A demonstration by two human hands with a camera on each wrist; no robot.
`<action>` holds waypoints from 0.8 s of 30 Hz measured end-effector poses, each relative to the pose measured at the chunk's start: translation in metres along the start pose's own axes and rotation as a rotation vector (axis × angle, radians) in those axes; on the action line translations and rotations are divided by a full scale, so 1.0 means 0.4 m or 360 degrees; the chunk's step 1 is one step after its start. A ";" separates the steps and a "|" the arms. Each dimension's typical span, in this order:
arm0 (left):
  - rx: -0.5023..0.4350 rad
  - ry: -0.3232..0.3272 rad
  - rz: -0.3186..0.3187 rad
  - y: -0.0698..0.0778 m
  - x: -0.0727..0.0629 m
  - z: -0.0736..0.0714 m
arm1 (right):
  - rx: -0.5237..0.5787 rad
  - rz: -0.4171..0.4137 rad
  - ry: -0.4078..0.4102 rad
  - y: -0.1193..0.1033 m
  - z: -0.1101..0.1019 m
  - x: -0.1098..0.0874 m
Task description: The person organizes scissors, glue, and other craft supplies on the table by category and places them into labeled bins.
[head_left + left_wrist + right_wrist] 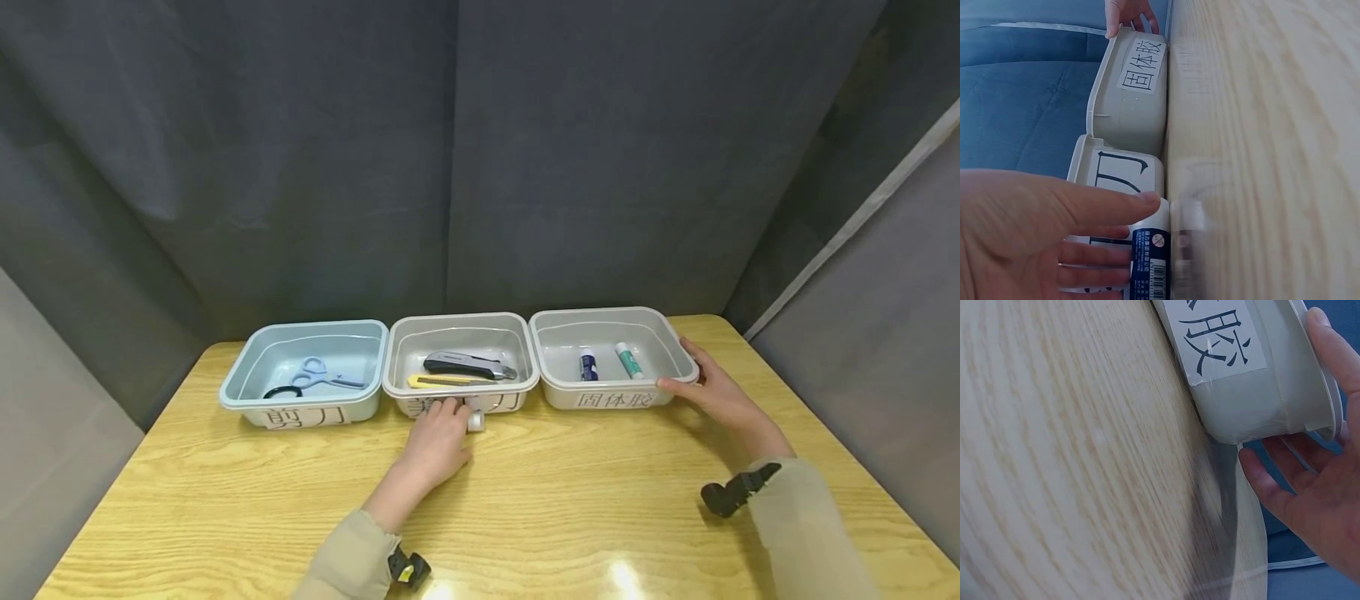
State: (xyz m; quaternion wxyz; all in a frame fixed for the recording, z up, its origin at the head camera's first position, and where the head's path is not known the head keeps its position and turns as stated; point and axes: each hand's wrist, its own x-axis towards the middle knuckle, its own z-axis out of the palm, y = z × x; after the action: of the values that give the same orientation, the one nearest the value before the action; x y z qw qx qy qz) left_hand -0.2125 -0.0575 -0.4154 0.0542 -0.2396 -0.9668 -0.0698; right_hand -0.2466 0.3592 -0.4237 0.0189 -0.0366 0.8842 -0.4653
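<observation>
In front of the middle grey bin [465, 319], a dark blue glue stick [1150, 262] with a white cap lies on the table. My left hand [437, 442] pinches it, thumb at the cap and fingers on the bin side. My right hand [716, 392] grips the right corner of the right grey bin [1247, 406], thumb on the rim and fingers around its side. Inside that bin lie a blue glue stick [588, 365] and a green-and-white glue stick [628, 361]. The middle bin holds a grey-black utility knife [468, 365] and a yellow one [442, 381].
A light blue bin [300, 330] stands at the left, with blue-handled scissors [318, 377] and a black handle loop [282, 391] inside. Handwritten labels mark the bins' fronts. Grey curtains [450, 167] hang behind the wooden table [562, 500].
</observation>
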 end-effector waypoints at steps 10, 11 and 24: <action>0.0024 0.0055 0.0004 -0.002 -0.003 0.012 | 0.0034 -0.0035 -0.0013 -0.005 0.001 -0.002; 0.0029 0.0052 0.0004 -0.002 -0.003 0.012 | 0.0032 -0.0036 -0.0012 -0.006 0.002 -0.003; 0.0037 0.0054 0.0069 0.009 -0.005 0.016 | 0.0034 -0.0036 -0.0008 -0.006 0.001 -0.002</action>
State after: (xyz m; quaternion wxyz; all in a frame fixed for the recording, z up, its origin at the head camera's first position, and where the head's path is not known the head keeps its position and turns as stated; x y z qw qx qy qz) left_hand -0.2096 -0.0542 -0.4216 0.0749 -0.2587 -0.9611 -0.0615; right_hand -0.2455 0.3576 -0.4220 0.0163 -0.0476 0.8786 -0.4748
